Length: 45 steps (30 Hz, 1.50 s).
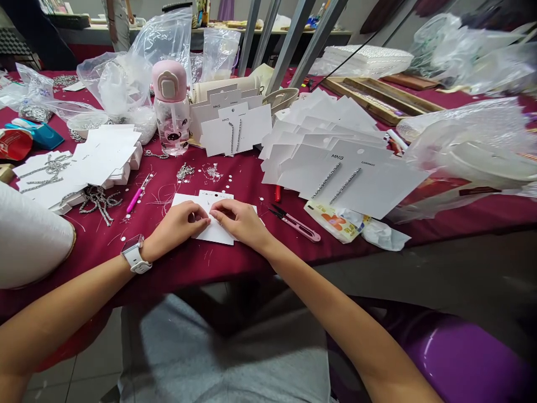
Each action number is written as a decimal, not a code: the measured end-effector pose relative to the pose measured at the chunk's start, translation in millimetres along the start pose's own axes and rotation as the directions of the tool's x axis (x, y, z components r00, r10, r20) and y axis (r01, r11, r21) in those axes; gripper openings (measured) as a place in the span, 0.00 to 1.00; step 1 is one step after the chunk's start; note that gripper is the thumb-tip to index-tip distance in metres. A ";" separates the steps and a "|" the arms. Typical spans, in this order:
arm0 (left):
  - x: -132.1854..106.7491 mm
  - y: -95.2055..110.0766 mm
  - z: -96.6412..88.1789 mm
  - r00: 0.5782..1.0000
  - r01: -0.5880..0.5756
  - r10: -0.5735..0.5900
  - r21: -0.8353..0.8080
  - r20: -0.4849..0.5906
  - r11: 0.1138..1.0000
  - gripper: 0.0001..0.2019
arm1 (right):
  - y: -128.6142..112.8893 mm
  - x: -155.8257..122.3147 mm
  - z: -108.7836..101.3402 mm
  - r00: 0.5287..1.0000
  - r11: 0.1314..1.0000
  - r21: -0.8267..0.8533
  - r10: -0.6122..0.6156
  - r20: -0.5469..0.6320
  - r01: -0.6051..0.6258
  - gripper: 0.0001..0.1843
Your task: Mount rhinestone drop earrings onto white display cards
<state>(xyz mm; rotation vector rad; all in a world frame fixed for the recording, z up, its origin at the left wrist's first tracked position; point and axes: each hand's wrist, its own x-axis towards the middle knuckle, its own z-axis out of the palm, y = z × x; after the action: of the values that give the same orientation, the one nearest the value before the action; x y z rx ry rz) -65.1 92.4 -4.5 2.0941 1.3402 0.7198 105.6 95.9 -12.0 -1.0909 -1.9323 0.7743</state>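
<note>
My left hand [176,228], with a white smartwatch [136,254] on its wrist, and my right hand [240,223] meet over a small white card [216,234] on the table's maroon cloth [201,268]. Their fingertips press on or pinch the card, and whatever lies under them is hidden. Pink-handled thread snips [293,223] lie to the right of my right hand. Left of my left hand sits a tangle of rhinestone chain [100,204].
Fanned white cards with rhinestone strands [348,179] cover the table's right, and a stack of blank cards [96,159] stands at left. Behind them are a pink-capped water bottle [170,109], plastic bags [117,84] and wooden frames [380,98]. A large white spool [29,238] sits at far left.
</note>
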 end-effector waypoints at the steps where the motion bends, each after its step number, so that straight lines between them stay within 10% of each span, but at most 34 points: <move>1: 0.0 -0.1 0.2 1.000 -0.002 0.002 0.001 0.002 1.000 0.08 | 0.3 0.1 0.2 1.000 1.000 -0.005 -0.006 -0.002 0.006 0.05; 24: -1.3 4.9 -3.1 0.997 0.070 -0.073 -0.093 -0.032 0.993 0.06 | -1.7 -1.8 1.4 0.997 0.998 0.032 0.051 -0.058 -0.050 0.07; 45: -0.5 6.3 -3.8 0.989 0.135 -0.143 -0.172 -0.035 0.976 0.10 | -1.0 -18.1 14.1 0.965 0.897 -0.387 -0.256 -0.061 0.214 0.09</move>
<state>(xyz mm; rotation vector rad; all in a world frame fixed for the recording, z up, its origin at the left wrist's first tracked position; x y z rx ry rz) -63.9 90.3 2.5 1.8415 1.3844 0.7983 99.4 77.7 -24.3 -1.0655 -2.1192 0.2045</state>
